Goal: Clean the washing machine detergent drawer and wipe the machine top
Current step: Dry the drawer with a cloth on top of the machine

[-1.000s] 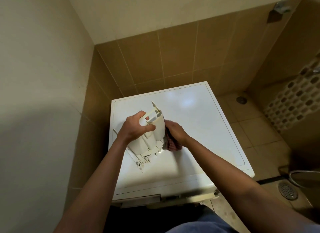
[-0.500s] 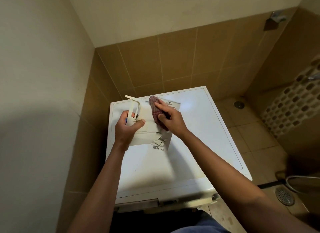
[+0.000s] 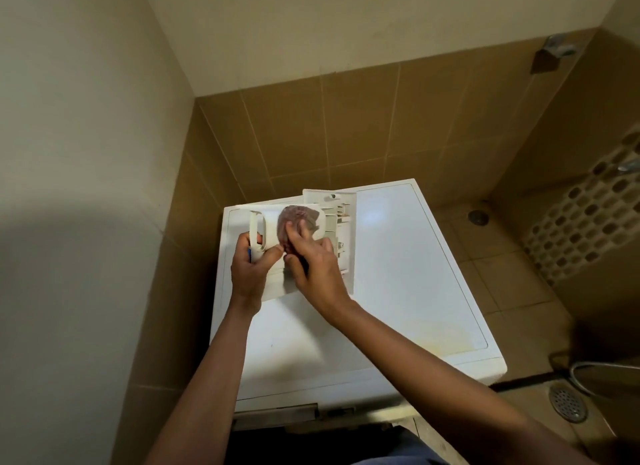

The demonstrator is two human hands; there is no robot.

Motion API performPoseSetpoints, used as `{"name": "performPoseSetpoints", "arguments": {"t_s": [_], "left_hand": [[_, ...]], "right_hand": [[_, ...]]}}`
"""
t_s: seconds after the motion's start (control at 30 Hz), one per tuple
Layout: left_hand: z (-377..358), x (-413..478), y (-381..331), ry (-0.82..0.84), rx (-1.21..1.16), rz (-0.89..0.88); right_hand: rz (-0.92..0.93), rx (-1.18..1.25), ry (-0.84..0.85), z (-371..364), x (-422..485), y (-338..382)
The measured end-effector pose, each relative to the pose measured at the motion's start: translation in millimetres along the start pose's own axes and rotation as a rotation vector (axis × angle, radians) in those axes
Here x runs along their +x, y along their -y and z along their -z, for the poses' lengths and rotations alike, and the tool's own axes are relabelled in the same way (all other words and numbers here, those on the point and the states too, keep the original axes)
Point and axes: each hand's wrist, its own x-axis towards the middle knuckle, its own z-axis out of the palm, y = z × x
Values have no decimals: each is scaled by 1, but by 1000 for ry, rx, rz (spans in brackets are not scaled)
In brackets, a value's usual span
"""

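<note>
Plastic, white and ribbed on its far side, makes up the detergent drawer (image 3: 346, 229), which is held tilted over the back left part of the washing machine top (image 3: 415, 274), its lower edge close to or on that surface; which of the two cannot be told. Any lettering on the drawer is too small to read. The left hand (image 3: 247, 270) grips the drawer's near left corner by the looped handle piece, its fingers (image 3: 273, 253) curled round the plastic, thumb on the face turned to the camera. A sliver of blue shows just beside that hand. A maroon cloth (image 3: 294, 217) lies bunched against the drawer's curved front, and the right hand (image 3: 315, 267) presses it there with fingers (image 3: 304, 229) laid mostly straight and slightly apart over the fabric. Both forearms reach in from below. The machine stands in a corner of brown wall tiles (image 3: 311, 135). To its right lies a tiled floor with a round drain (image 3: 478, 217) and a grated drain (image 3: 568, 404).
</note>
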Motion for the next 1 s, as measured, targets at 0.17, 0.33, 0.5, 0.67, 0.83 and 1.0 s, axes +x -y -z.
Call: {"name": "performPoseSetpoints", "arguments": {"t_s": [0.17,0.33,0.5,0.67,0.83,1.0], "left_hand": [[7,-5,7,4,-35,-4],[6,-5,10,-38,-61,-9],[10,-1,12,-48,-92,6],[22,-12,19,-13,-66,42],[19,-22,21,63,27,65],[12,-21,15,83,75,47]], "right_hand": [[-110,-88,-35,7,17,-39],[-122,5,-27,6,23,-23],[153,-106,84,-12,8,10],[164,-289,66,-4,42,-8],[-143,-218,141,20,80,-4],[142,-104,317,26,65,43]]}}
